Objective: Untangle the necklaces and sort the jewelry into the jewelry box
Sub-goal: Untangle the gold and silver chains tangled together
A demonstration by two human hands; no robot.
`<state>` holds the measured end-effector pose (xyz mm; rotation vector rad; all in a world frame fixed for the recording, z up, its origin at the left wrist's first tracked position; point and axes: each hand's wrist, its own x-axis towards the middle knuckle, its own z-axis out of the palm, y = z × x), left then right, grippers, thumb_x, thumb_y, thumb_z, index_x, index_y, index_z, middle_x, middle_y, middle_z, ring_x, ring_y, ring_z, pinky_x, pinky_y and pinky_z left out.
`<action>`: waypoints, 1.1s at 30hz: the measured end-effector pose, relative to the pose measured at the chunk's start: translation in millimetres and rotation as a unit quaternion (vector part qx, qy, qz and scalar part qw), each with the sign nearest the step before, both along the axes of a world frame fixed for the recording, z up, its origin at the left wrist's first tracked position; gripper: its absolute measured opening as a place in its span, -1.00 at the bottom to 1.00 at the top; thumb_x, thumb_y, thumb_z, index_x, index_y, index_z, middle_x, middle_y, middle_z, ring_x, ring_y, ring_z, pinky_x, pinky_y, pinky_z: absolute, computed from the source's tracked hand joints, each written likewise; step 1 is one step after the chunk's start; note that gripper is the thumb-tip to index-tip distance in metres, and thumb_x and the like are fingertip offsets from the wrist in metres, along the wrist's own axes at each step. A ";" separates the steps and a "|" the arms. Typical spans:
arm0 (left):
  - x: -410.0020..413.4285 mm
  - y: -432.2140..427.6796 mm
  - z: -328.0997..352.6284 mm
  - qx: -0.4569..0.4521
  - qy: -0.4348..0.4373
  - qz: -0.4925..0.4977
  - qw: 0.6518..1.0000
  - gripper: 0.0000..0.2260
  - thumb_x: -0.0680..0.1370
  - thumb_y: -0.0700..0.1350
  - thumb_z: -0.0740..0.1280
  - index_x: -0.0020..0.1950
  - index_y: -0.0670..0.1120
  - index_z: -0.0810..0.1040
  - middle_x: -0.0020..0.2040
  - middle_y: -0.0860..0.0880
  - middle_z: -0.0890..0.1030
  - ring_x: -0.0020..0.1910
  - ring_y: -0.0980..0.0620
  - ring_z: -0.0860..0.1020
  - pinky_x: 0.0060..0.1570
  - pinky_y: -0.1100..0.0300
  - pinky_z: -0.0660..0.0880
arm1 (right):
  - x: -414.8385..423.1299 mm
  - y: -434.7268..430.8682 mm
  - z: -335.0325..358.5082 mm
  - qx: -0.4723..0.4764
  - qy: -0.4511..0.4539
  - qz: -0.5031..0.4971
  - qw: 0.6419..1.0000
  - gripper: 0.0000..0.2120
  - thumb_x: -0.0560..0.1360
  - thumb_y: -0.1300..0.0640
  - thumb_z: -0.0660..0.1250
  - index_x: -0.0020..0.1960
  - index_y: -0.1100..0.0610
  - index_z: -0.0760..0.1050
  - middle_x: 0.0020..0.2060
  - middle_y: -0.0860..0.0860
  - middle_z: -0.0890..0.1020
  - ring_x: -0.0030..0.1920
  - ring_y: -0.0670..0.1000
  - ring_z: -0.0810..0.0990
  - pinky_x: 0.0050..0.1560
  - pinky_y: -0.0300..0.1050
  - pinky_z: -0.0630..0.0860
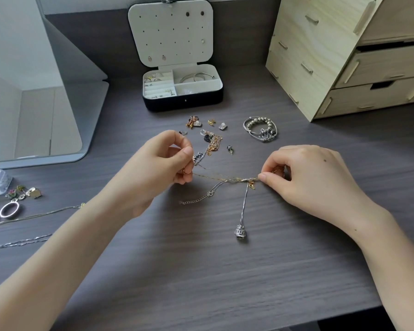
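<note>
No text, label or number is legible anywhere (surfaces appear unmarked).

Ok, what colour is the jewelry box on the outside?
The jewelry box is black outside and white inside; the head view shows it best.

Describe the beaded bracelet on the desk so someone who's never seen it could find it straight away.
From the open jewelry box at the back of the desk, come nearer and right, toward the wooden drawers. The bracelet lies there, right of the loose earrings and chains. It alone is a wide hoop of round silver beads.
</note>
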<state>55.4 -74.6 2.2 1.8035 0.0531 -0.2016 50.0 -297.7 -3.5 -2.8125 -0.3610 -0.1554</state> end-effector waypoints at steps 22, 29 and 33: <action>-37.0 -7.2 8.2 -0.081 0.012 -0.044 0.996 -0.69 0.46 -0.40 0.32 0.10 -0.07 0.50 -0.12 -0.04 0.69 -0.43 0.06 0.48 -0.30 0.19 0.41 | -1.8 2.0 0.6 -0.016 -0.018 0.018 1.000 -0.91 0.45 -0.05 0.32 -0.22 -0.10 0.51 -0.24 -0.15 0.55 -0.19 -0.14 0.39 -0.21 -0.16 0.24; -41.4 -8.0 5.2 -0.101 0.022 -0.015 0.995 -0.64 0.46 -0.43 0.31 0.13 -0.03 0.51 -0.10 -0.03 0.69 -0.47 0.07 0.48 -0.44 0.38 0.40 | -7.6 17.7 3.4 0.025 -0.102 0.059 0.993 -0.91 0.37 -0.05 0.33 -0.25 -0.09 0.60 -0.25 -0.13 0.55 -0.18 -0.01 0.48 -0.21 -0.21 0.20; -42.7 -6.0 1.3 -0.086 0.019 0.008 0.996 -0.64 0.47 -0.41 0.32 0.14 -0.03 0.51 -0.10 -0.01 0.70 -0.48 0.06 0.49 -0.45 0.40 0.39 | -14.4 41.9 -0.7 0.052 -0.125 0.152 0.979 -0.82 0.37 -0.08 0.27 -0.25 -0.10 0.64 -0.35 -0.11 0.51 -0.31 0.00 0.48 -0.31 -0.23 0.29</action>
